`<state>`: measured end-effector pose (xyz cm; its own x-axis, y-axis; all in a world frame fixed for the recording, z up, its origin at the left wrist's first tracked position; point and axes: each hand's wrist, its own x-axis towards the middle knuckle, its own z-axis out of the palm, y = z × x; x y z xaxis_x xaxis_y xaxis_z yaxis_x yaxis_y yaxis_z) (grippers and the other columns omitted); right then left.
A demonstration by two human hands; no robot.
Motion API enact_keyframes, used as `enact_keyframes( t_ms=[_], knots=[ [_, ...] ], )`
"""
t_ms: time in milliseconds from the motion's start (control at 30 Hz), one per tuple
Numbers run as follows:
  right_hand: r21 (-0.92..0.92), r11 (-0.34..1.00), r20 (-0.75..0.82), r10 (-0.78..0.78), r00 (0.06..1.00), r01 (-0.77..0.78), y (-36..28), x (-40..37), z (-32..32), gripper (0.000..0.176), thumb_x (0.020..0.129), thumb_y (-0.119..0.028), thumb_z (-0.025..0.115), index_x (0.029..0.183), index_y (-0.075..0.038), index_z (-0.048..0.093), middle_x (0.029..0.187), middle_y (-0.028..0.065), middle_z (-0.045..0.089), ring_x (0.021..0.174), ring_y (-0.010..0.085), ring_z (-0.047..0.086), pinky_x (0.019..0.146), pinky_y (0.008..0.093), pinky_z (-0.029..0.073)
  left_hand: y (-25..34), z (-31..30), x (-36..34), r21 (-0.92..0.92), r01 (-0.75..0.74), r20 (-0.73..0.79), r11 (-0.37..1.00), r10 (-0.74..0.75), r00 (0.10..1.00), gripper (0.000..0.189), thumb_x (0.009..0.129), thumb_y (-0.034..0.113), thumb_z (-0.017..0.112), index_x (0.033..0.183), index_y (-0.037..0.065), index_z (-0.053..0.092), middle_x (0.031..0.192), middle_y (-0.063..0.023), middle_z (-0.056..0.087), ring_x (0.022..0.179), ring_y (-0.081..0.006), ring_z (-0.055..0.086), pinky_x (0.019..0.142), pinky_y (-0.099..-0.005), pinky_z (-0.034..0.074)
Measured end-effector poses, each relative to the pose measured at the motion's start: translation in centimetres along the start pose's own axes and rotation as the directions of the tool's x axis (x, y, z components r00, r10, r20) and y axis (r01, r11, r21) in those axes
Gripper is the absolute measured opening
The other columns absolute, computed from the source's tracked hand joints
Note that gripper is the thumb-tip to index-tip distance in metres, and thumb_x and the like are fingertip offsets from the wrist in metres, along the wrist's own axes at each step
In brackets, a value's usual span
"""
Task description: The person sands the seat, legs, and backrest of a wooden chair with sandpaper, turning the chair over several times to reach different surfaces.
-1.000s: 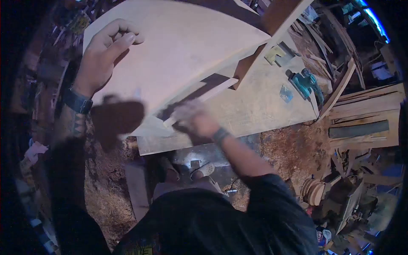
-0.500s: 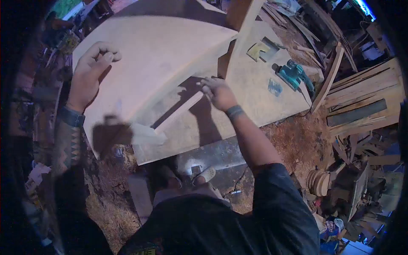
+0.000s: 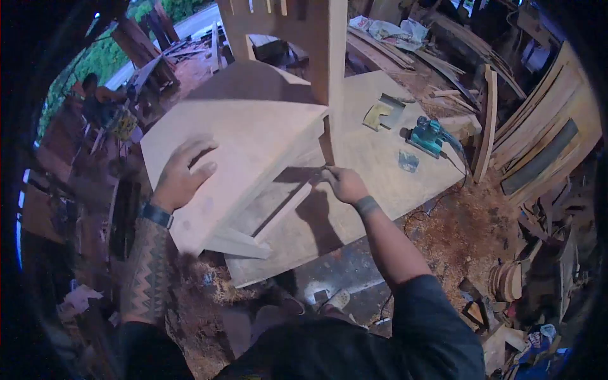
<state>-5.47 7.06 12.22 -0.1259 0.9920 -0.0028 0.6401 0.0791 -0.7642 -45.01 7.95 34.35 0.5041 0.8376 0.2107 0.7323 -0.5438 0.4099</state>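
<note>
A wooden chair with a broad pale seat lies tilted on a flat board. My left hand is over the seat near its left side, fingers loosely bent and thumb apart, holding nothing. Whether its palm touches the wood cannot be told. My right hand is closed at the upper end of a narrow chair rail, beside the upright back leg. Its fingertips curl around the wood there and are partly hidden.
A teal power sander lies on the board to the right, near a yellow-and-grey piece and a dark patch of sheet. Curved planks lean at right. Sawdust and offcuts cover the floor. Another person is far left.
The view has tilted up, showing more of the chair back. My left hand has come lower over the seat and its fingers have uncurled. My right hand's fingers have closed at the rail's end.
</note>
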Motion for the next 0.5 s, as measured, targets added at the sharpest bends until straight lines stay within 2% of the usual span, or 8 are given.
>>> enact_keyframes(
  t_ms=[100, 200, 300, 333, 367, 400, 467, 500],
  knots=[
    [0.592, 0.781, -0.244, -0.061, 0.968, 0.198, 0.1, -1.3, -2.9, 0.039, 0.112, -0.034, 0.052, 0.128, -0.007, 0.075, 0.124, 0.0191, 0.075, 0.113, 0.0313, 0.072, 0.099, 0.0415, 0.054, 1.3, -0.4, 0.4, 0.212, -0.052, 0.063, 0.976, 0.040, 0.997, 0.056, 0.097, 0.020, 0.067, 0.151, 0.012, 0.058, 0.166, -0.0155, 0.044, 0.153, -0.0371, 0.039, 0.128, -0.0464, 0.028],
    [0.420, 0.876, -0.688, 0.139, 0.713, 0.235, -0.2, -0.3, -4.5, 0.042, 0.114, -0.033, 0.049, 0.133, -0.002, 0.071, 0.119, 0.0201, 0.076, 0.108, 0.0268, 0.072, 0.091, 0.0434, 0.055, 1.9, -0.2, 0.9, 0.250, -0.040, 0.102, 0.967, 0.015, 0.995, 0.060, 0.101, 0.034, 0.066, 0.157, 0.018, 0.053, 0.167, -0.0186, 0.041, 0.157, -0.0396, 0.032, 0.129, -0.0540, 0.021],
    [0.350, 0.887, -0.801, 0.116, 0.588, 0.302, -5.0, 0.8, -5.5, 0.046, 0.111, -0.034, 0.056, 0.139, 0.002, 0.065, 0.127, 0.0214, 0.073, 0.113, 0.0274, 0.071, 0.096, 0.0378, 0.053, 1.1, -0.3, 1.7, 0.314, -0.076, 0.236, 0.946, 0.000, 0.972, 0.069, 0.104, 0.041, 0.059, 0.166, 0.022, 0.038, 0.175, -0.0182, 0.025, 0.162, -0.0435, 0.018, 0.130, -0.0601, 0.012],
    [0.081, 0.996, -0.691, 0.033, 0.722, 0.032, -6.8, 1.7, -4.5, 0.047, 0.110, -0.031, 0.058, 0.143, 0.002, 0.062, 0.130, 0.0232, 0.071, 0.115, 0.0313, 0.070, 0.097, 0.0400, 0.053, 1.2, -0.3, 1.9, 0.331, -0.086, 0.254, 0.940, -0.002, 0.967, 0.070, 0.104, 0.043, 0.058, 0.167, 0.022, 0.036, 0.176, -0.0181, 0.023, 0.162, -0.0444, 0.016, 0.130, -0.0609, 0.011],
    [-0.248, 0.950, -0.544, 0.026, 0.839, -0.191, -9.1, 2.8, -3.1, 0.048, 0.108, -0.028, 0.059, 0.146, 0.003, 0.059, 0.133, 0.0249, 0.069, 0.116, 0.0351, 0.069, 0.098, 0.0422, 0.053, 1.4, -0.3, 2.1, 0.344, -0.091, 0.265, 0.934, -0.004, 0.964, 0.071, 0.104, 0.044, 0.058, 0.167, 0.023, 0.034, 0.176, -0.0182, 0.022, 0.162, -0.0448, 0.015, 0.130, -0.0614, 0.011],
    [0.021, 1.000, -0.638, -0.003, 0.770, 0.020, -12.4, 2.8, 0.0, 0.048, 0.107, -0.024, 0.059, 0.147, 0.003, 0.057, 0.136, 0.0269, 0.066, 0.122, 0.0384, 0.066, 0.104, 0.0440, 0.050, 1.4, -0.3, 2.1, 0.356, -0.095, 0.275, 0.930, -0.007, 0.961, 0.072, 0.104, 0.046, 0.057, 0.168, 0.023, 0.033, 0.176, -0.0183, 0.021, 0.162, -0.0452, 0.014, 0.129, -0.0619, 0.010],
    [0.041, 0.918, -0.798, -0.207, 0.567, 0.393, -18.3, -0.3, 3.6, 0.047, 0.105, -0.015, 0.057, 0.150, 0.000, 0.056, 0.143, 0.0309, 0.061, 0.140, 0.0425, 0.056, 0.121, 0.0465, 0.037, 1.3, -0.5, 2.2, 0.370, -0.100, 0.290, 0.924, -0.013, 0.957, 0.073, 0.104, 0.049, 0.056, 0.169, 0.024, 0.030, 0.176, -0.0186, 0.020, 0.162, -0.0458, 0.013, 0.129, -0.0629, 0.009],
    [0.092, 0.793, -0.728, -0.359, 0.584, 0.602, -19.5, -2.5, 3.1, 0.044, 0.104, -0.013, 0.058, 0.147, -0.002, 0.059, 0.144, 0.0327, 0.059, 0.149, 0.0419, 0.047, 0.129, 0.0428, 0.025, 1.4, -0.5, 2.1, 0.369, -0.100, 0.292, 0.924, -0.013, 0.956, 0.074, 0.104, 0.050, 0.055, 0.169, 0.024, 0.030, 0.176, -0.0187, 0.019, 0.162, -0.0459, 0.013, 0.129, -0.0635, 0.009]
  ],
)
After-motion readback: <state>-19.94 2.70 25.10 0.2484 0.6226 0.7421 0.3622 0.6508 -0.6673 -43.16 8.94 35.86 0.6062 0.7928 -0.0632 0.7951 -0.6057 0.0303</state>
